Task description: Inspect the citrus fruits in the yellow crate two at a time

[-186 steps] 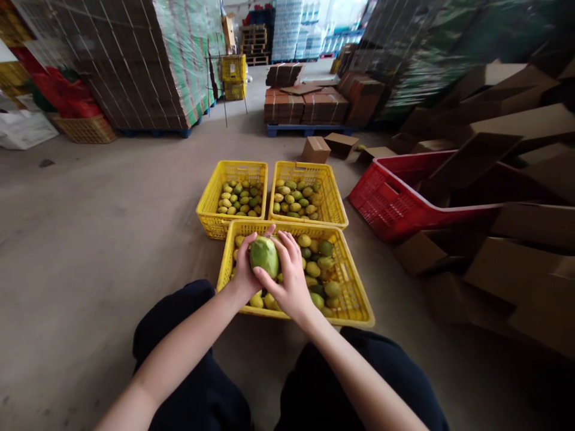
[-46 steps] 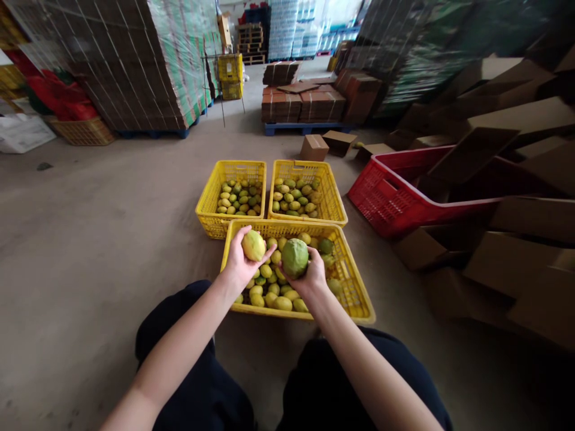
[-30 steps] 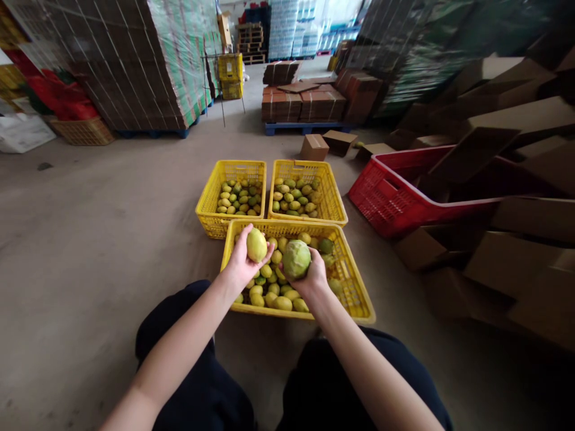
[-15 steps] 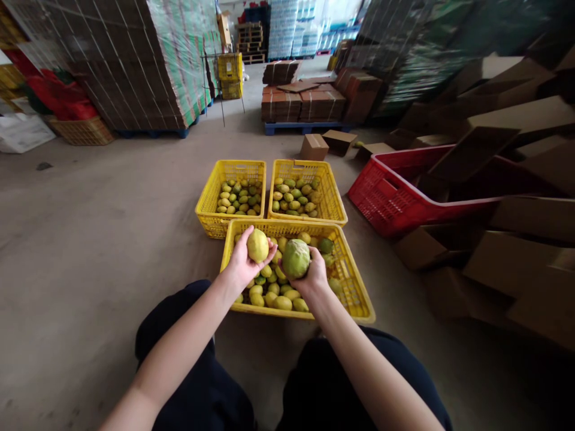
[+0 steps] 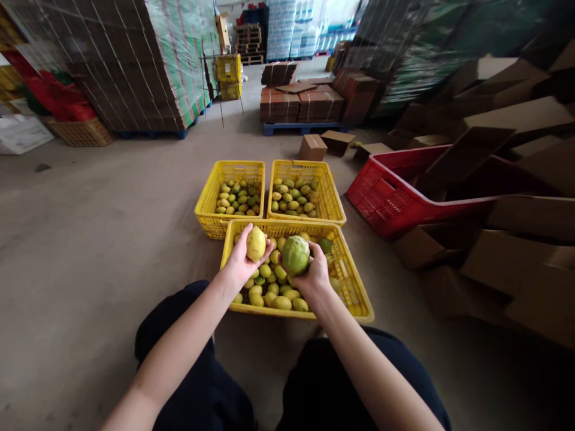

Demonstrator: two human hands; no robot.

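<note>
In my left hand [image 5: 241, 258] rests a yellow lemon [image 5: 256, 243], held between thumb and fingers. A larger, bumpy green lemon [image 5: 295, 255] is in the grip of my right hand [image 5: 317, 272], with the fingers around its side and underneath. Both hands are above the near yellow crate [image 5: 359, 299], which holds many yellow and green lemons [image 5: 283, 303]. Part of that fruit is hidden behind my hands.
Two more yellow crates with lemons, the left one [image 5: 204, 200] and the right one [image 5: 335, 197], stand just beyond. A red crate [image 5: 381, 194] and piled cardboard boxes [image 5: 507, 257] lie to the right. Flattened cartons [image 5: 299, 106] sit on a blue pallet [image 5: 287, 128] farther back.
The yellow lemon has turned in my left hand, its tip now pointing more upward. The green lemon has also turned slightly in my right hand. Both hands stay over the near crate.
</note>
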